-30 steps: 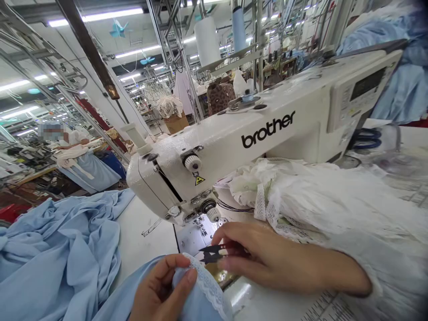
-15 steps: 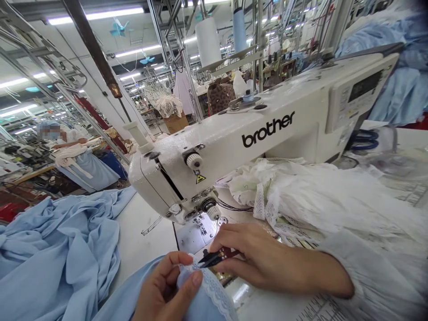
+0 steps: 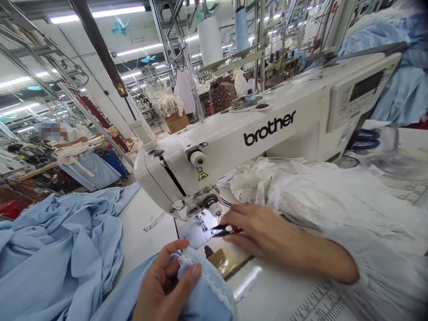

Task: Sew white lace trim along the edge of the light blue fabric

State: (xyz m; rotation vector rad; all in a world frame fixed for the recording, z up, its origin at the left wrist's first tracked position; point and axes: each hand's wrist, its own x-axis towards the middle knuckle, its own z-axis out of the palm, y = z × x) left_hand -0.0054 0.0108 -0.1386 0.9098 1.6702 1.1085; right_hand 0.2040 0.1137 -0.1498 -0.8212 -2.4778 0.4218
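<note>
Just below the needle end of the sewing machine (image 3: pixel 267 133), the left hand (image 3: pixel 167 281) holds the edge of a blue cloth (image 3: pixel 205 301), its thumb and forefinger clamped on the fabric beside a strip of white lace trim (image 3: pixel 212 278). Near the machine's presser foot (image 3: pixel 202 223), the right hand (image 3: pixel 267 234) grips a pair of dark thread snips (image 3: pixel 220 231); their blades stand apart, pointing toward the foot and away from the cloth. The fingers are closed about the snips' handles, though exactly how they wrap is hard to make out, as the hand is slightly blurred. To the left of the machine lies a heap of blue fabric (image 3: pixel 63 249), and under its arm, spreading rightward, a pile of white fabric (image 3: pixel 321 191). Behind the machine stand a white thread cone (image 3: pixel 210 40) and a blue thread cone (image 3: pixel 241 29); farther off, to its left, another person (image 3: pixel 72 133) is at a table.
</note>
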